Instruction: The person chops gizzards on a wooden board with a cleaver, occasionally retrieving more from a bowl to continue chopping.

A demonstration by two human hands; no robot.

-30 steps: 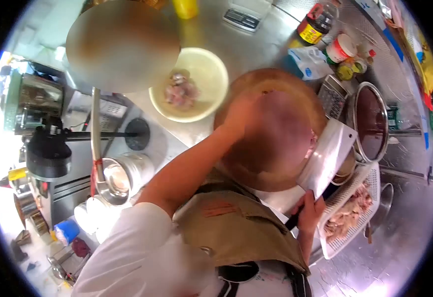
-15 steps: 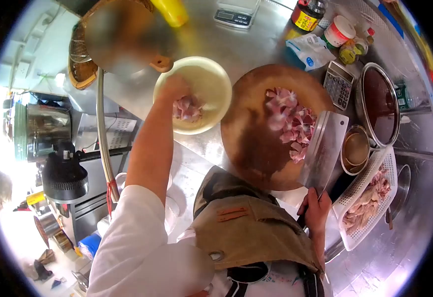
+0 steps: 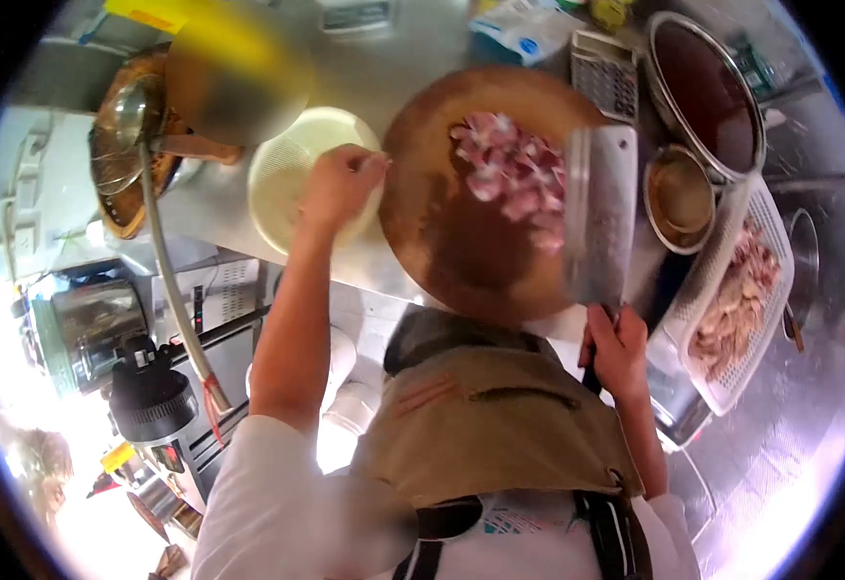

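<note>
The metal bench [image 3: 355,72] is crowded around my round board [image 3: 417,140], so I judge a wide sweep to my right could knock something. The board looks damp and dark in places; the pink meat pieces [image 3: 504,164] lie loose across its upper and right part, and wet wood could let them slide.

Beyond the board, the white basket [image 3: 669,348] of pale meat [image 3: 731,314] sits beside the pot [image 3: 759,135]. The pot's dark red liquid [image 3: 707,92] could slop if my elbow or the blade caught its rim.

The pale bowl [image 3: 270,184] stands to the left of the board. Anything dropped as my left hand [image 3: 340,193] crosses between them could land on the metal.

The cleaver [image 3: 601,213] worries me most. My right hand [image 3: 617,348] is wrapped round its dark handle, and the broad blade is over the board's right side, right beside the meat. I take its cutting edge to face the pieces, so reaching in without watching it could cost me a finger; a slick grip could let it twist.

The small bowl [image 3: 648,198] of brownish liquid is close to the blade and could tip if nudged. My left fingers are curled together near the bowl's rim; I cannot tell whether they pinch a scrap.
</note>
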